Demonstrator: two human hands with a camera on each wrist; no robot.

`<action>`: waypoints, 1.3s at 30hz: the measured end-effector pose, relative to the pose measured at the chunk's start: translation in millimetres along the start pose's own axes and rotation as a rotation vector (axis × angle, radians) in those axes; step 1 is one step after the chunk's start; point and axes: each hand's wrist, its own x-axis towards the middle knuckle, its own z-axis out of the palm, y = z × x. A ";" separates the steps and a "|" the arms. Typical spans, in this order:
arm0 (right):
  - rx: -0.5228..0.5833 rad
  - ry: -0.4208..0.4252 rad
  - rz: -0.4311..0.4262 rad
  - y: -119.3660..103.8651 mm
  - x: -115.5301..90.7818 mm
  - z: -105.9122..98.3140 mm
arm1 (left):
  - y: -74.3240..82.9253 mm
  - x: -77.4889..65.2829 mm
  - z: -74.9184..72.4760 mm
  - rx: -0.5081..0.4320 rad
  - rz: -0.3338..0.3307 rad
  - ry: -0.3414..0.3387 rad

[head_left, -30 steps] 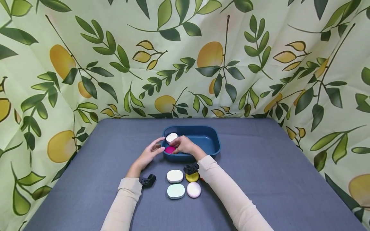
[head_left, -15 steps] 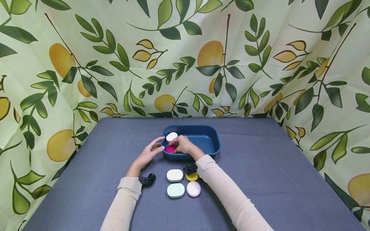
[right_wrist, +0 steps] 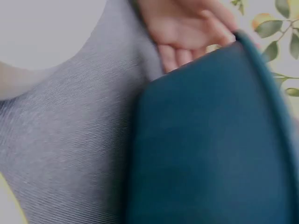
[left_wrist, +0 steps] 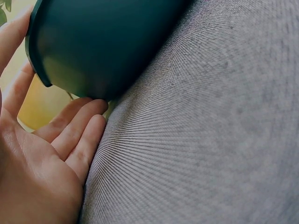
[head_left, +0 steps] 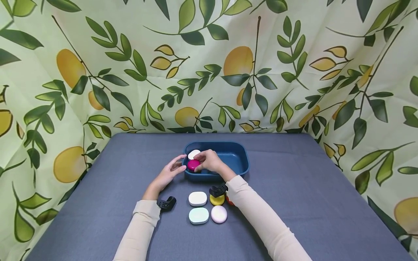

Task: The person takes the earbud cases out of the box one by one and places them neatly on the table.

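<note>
In the head view, a blue rectangular bin stands on the table. My right hand reaches over its near wall and pinches a round magenta soap bar between fingers and thumb, at the left end. Just behind it a white soap bar sits in the bin, partly hidden by the fingers. My left hand rests against the bin's left end, fingers loosely extended. The left wrist view shows its fingers beside the bin's outer wall. The right wrist view does not show the magenta bar.
In front of the bin lie a white oval bar, a mint oval bar, a pale pink round bar and a yellow round bar. A red piece is mostly hidden by the right sleeve. Patterned cloth hangs behind.
The magenta bar has risen slightly and shows more of its surface, with my right hand shifted a little up and right. My left hand and the bin have stayed in place.
</note>
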 end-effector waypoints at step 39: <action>0.069 0.045 -0.172 -2.0 -112.8 -57.5 | -2.2 0.9 -0.3 -0.001 -0.019 -0.007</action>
